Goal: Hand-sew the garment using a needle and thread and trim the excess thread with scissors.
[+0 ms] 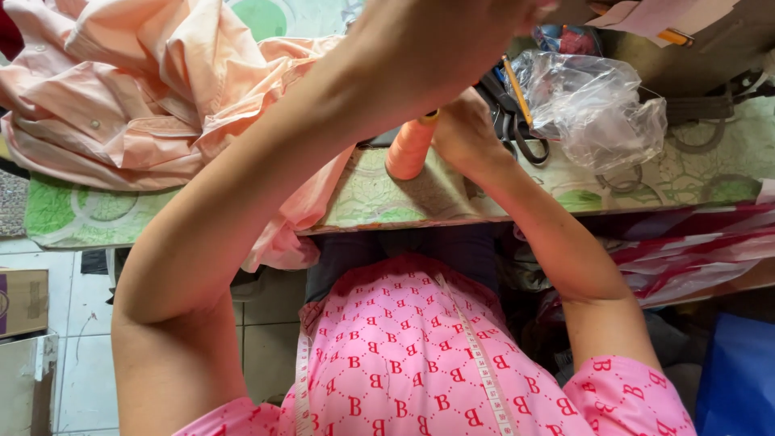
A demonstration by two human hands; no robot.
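Note:
An orange cone of thread [408,151] stands upright on the table with a green patterned cover [379,206]. My right hand [464,133] rests against the cone's top end, its back toward me and its fingers hidden. My left arm crosses the view up close, and my left hand [440,36] is raised above the cone, blurred and cut off by the top edge. I cannot tell what it holds. A peach shirt [121,89] lies bunched on the table's left half and hangs over the front edge.
Black scissors [521,133] and a yellow pencil [517,89] lie right of the cone, beside a crumpled clear plastic bag [597,105]. A red and white striped sheet [694,242] hangs at the right. A cardboard box [20,303] sits on the tiled floor at the left.

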